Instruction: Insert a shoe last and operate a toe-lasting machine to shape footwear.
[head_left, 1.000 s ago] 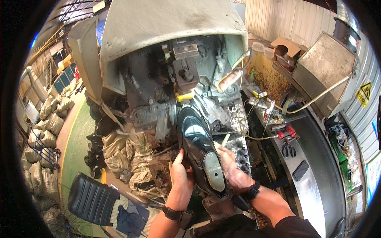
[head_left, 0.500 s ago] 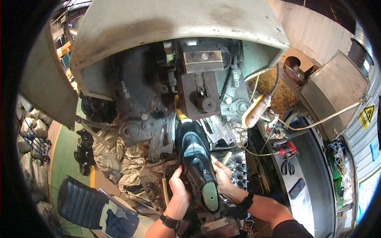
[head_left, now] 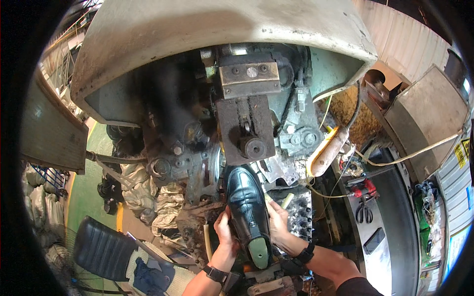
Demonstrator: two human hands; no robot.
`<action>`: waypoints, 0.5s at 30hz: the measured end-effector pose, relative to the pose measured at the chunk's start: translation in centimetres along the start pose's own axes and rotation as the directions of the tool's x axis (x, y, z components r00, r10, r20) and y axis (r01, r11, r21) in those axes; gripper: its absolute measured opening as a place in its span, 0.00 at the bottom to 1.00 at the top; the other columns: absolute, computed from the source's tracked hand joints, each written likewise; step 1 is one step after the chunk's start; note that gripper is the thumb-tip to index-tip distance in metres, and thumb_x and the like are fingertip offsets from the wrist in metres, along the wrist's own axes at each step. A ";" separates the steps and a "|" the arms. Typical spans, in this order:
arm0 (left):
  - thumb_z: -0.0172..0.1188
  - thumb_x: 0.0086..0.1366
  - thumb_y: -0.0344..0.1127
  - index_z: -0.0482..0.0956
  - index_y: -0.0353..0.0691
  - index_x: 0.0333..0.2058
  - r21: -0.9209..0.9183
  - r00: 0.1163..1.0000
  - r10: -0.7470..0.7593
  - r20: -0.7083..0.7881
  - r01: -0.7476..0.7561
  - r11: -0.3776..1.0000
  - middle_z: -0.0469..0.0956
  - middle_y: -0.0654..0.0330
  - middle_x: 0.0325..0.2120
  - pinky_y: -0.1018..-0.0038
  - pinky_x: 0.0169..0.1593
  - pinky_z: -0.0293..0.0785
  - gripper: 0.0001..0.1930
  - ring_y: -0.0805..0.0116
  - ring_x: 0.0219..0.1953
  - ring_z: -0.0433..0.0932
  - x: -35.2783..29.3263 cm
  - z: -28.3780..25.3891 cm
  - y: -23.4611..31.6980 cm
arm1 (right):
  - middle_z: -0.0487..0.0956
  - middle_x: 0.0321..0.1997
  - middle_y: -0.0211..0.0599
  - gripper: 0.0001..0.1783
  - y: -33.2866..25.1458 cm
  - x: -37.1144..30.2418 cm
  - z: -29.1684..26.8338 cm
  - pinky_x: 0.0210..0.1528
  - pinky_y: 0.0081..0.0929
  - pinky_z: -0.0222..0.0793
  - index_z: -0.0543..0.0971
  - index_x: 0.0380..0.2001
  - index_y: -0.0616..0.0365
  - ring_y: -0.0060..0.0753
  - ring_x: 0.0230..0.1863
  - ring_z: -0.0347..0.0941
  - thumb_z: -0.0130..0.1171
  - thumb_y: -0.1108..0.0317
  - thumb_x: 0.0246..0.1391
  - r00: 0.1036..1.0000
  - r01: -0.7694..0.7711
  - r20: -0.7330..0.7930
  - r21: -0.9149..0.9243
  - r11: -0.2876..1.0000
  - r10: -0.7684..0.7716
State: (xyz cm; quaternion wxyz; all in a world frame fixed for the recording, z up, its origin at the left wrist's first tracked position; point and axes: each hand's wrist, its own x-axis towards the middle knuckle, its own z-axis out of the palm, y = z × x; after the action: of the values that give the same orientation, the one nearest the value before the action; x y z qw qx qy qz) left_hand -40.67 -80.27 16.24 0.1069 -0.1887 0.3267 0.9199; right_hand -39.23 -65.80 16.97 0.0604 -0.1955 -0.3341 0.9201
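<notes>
Two hands of mine are closed on one black shoe [head_left: 245,200], the left hand [head_left: 225,229] along its left side and the right hand [head_left: 279,222] along its right. My grip is at the rear half, with the heel end toward me and the green block [head_left: 258,250] showing in the opening. The toe points away, up to the lower edge of the machine's dark metal head [head_left: 244,130]; I can't tell whether they touch.

One second ago the shoe slanted, heel off to my right; now it lies nearly straight in my view. Half a second ago more of the toe tip showed below that metal head. My hold has stayed on both sides throughout. My view has shifted too: the pale hood [head_left: 222,29] spreads wider than it did a second ago, and the lamp-like handle [head_left: 328,152] on its cord shows larger. Off to my right, the scissors [head_left: 364,212] and phone [head_left: 374,240] lie on the bench as before.
</notes>
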 end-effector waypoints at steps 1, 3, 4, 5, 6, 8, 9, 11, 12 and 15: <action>0.54 0.74 0.41 0.81 0.33 0.43 0.003 1.000 -0.006 0.004 0.006 1.000 0.84 0.56 0.37 0.67 0.40 0.82 0.15 0.64 0.35 0.84 0.0 0.0 0.1 | 0.84 0.43 0.37 0.14 -0.2 -0.2 0.0 0.40 0.25 0.82 0.79 0.52 0.67 0.26 0.38 0.82 0.59 0.69 0.67 0.998 -0.056 -0.042 -0.012 0.998 0.055; 0.53 0.75 0.43 0.80 0.33 0.45 -0.004 0.998 -0.047 0.040 0.047 0.999 0.83 0.55 0.37 0.67 0.39 0.82 0.17 0.65 0.35 0.84 -0.2 0.1 0.3 | 0.84 0.42 0.37 0.14 -0.6 -0.6 0.2 0.39 0.24 0.82 0.80 0.50 0.66 0.26 0.37 0.82 0.59 0.69 0.67 1.000 -0.016 -0.014 -0.010 1.000 0.016; 0.53 0.75 0.43 0.80 0.33 0.45 0.002 0.999 -0.033 0.029 0.033 0.999 0.83 0.55 0.37 0.67 0.39 0.82 0.17 0.65 0.35 0.84 -0.3 0.2 0.4 | 0.85 0.42 0.36 0.13 -0.6 -0.7 0.3 0.39 0.24 0.82 0.80 0.49 0.66 0.25 0.36 0.82 0.59 0.68 0.68 0.999 -0.042 0.006 -0.008 0.999 0.042; 0.54 0.75 0.43 0.80 0.33 0.46 -0.015 0.999 -0.040 0.034 0.041 0.999 0.83 0.55 0.37 0.67 0.39 0.82 0.17 0.64 0.35 0.84 -0.5 0.4 0.5 | 0.85 0.41 0.35 0.12 -0.6 -0.8 0.4 0.37 0.24 0.82 0.81 0.48 0.65 0.25 0.35 0.82 0.58 0.67 0.68 0.999 -0.042 -0.014 -0.023 0.999 0.041; 0.54 0.75 0.44 0.80 0.32 0.46 -0.040 0.996 -0.057 0.070 0.060 0.997 0.83 0.55 0.38 0.67 0.39 0.83 0.18 0.64 0.35 0.84 -0.6 0.6 0.6 | 0.85 0.41 0.35 0.12 -0.6 -0.8 0.5 0.37 0.24 0.82 0.81 0.48 0.65 0.25 0.35 0.82 0.58 0.67 0.68 0.999 -0.029 -0.035 -0.034 0.999 0.027; 0.54 0.75 0.45 0.80 0.32 0.47 0.013 0.999 -0.038 0.021 0.037 0.999 0.83 0.56 0.38 0.67 0.40 0.82 0.19 0.64 0.35 0.83 -0.9 0.9 0.6 | 0.85 0.40 0.35 0.12 -0.5 -0.8 0.8 0.36 0.24 0.82 0.81 0.48 0.63 0.25 0.35 0.82 0.58 0.67 0.69 0.996 -0.059 -0.062 -0.004 0.998 0.059; 0.55 0.75 0.45 0.80 0.32 0.47 0.026 0.999 -0.040 0.010 0.040 0.999 0.83 0.56 0.38 0.67 0.41 0.81 0.18 0.64 0.36 0.83 -1.0 0.8 0.8 | 0.84 0.42 0.35 0.14 -0.7 -0.8 0.6 0.37 0.23 0.82 0.80 0.50 0.63 0.24 0.35 0.82 0.57 0.65 0.69 0.994 -0.094 -0.066 -0.034 0.995 0.092; 0.56 0.74 0.45 0.80 0.33 0.46 0.044 0.999 -0.047 0.000 0.047 0.998 0.83 0.56 0.38 0.68 0.42 0.80 0.18 0.65 0.36 0.83 -0.9 -0.2 1.4 | 0.84 0.44 0.36 0.16 -1.8 -0.8 -0.4 0.38 0.23 0.82 0.79 0.52 0.63 0.23 0.36 0.81 0.57 0.63 0.70 0.996 -0.090 0.013 -0.082 0.993 0.092; 0.59 0.73 0.45 0.80 0.33 0.45 0.211 0.997 0.046 -0.064 -0.032 0.977 0.83 0.57 0.38 0.68 0.43 0.80 0.17 0.65 0.37 0.82 -0.9 -1.3 2.1 | 0.83 0.45 0.36 0.18 -2.3 -0.7 -1.2 0.39 0.23 0.82 0.77 0.55 0.62 0.22 0.36 0.81 0.56 0.62 0.70 0.984 -0.127 0.109 -0.099 0.987 0.138; 0.65 0.70 0.45 0.80 0.34 0.39 0.317 0.935 0.336 -0.110 -0.288 0.904 0.82 0.56 0.36 0.66 0.48 0.81 0.17 0.64 0.39 0.82 -0.4 -7.1 4.4 | 0.83 0.47 0.52 0.32 -6.7 -0.6 -7.2 0.43 0.27 0.83 0.66 0.68 0.63 0.34 0.39 0.83 0.55 0.53 0.70 0.969 -0.084 0.146 -0.559 0.825 0.198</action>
State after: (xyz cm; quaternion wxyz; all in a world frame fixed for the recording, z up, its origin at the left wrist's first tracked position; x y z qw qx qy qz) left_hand -39.74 -88.22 13.78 -0.0421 -0.1898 0.4940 0.8474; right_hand -35.95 -56.50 16.35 -0.0999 -0.1364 -0.5722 0.8025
